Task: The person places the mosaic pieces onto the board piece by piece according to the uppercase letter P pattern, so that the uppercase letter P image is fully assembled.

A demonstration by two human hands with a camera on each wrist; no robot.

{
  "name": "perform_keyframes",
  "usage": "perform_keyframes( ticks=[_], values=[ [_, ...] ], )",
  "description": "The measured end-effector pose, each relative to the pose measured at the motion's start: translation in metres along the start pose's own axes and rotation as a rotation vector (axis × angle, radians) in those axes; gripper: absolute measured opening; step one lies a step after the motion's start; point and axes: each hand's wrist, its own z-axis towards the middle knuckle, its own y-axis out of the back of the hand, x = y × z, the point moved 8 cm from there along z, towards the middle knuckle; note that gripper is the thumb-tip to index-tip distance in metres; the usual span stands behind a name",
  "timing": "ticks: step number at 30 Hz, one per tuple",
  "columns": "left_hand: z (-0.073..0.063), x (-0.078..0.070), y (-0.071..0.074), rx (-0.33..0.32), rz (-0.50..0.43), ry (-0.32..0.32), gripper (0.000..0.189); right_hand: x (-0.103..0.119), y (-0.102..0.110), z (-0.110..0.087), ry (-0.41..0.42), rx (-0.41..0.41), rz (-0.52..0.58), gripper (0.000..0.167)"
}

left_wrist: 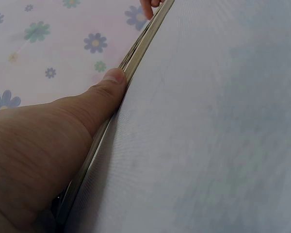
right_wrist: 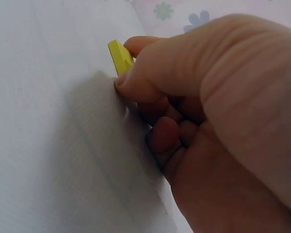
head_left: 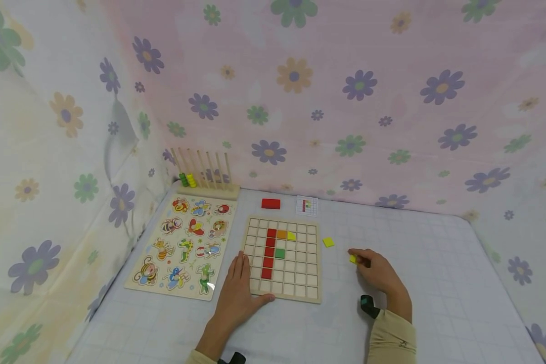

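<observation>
A wooden grid board (head_left: 320, 263) lies on the table, with a column of several red tiles (head_left: 268, 253) in its squares. Beside that column sit an orange tile (head_left: 281, 234), a yellow tile (head_left: 291, 236) and a green tile (head_left: 279, 253). My left hand (head_left: 237, 290) rests at the board's near left corner, fingers straight along the left side. Its thumb (left_wrist: 104, 92) lies against the near edge in the left wrist view. To the right of the board, my right hand (head_left: 378, 273) pinches another yellow tile (right_wrist: 119, 57) between thumb and index finger, close to the tabletop.
A loose yellow tile (head_left: 328, 242) lies just right of the board. Behind the board are a red block (head_left: 270, 203) and a small pattern card (head_left: 307, 206). On the left are an insect puzzle board (head_left: 195, 270) and a peg rack (head_left: 214, 192) with green and yellow beads.
</observation>
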Motion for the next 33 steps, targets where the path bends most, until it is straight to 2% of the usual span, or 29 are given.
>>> perform_keyframes(
  ticks=[9, 13, 17, 22, 28, 33],
  values=[
    [-0.002, -0.001, 0.002, 0.004, -0.012, 0.004, 0.128, -0.003, 0.001, 0.002, -0.041, -0.053, -0.013, 0.031],
    [-0.002, -0.002, 0.003, 0.006, -0.012, 0.002, 0.128, -0.001, 0.001, 0.005, -0.098, -0.108, -0.026, 0.023],
    [-0.002, -0.003, 0.004, 0.005, -0.008, -0.001, 0.127, 0.0, 0.0, 0.009, -0.169, -0.15, -0.019, 0.024],
    [-0.002, -0.004, 0.005, 0.004, -0.015, 0.002, 0.127, 0.001, 0.002, 0.011, -0.143, -0.157, 0.015, 0.03],
    [-0.001, -0.005, 0.006, 0.006, -0.02, 0.005, 0.127, -0.006, 0.002, 0.008, -0.093, -0.088, -0.003, 0.039],
    [-0.002, -0.004, 0.006, 0.004, -0.021, 0.004, 0.127, -0.005, 0.001, 0.008, -0.057, -0.062, -0.029, 0.039]
  ],
)
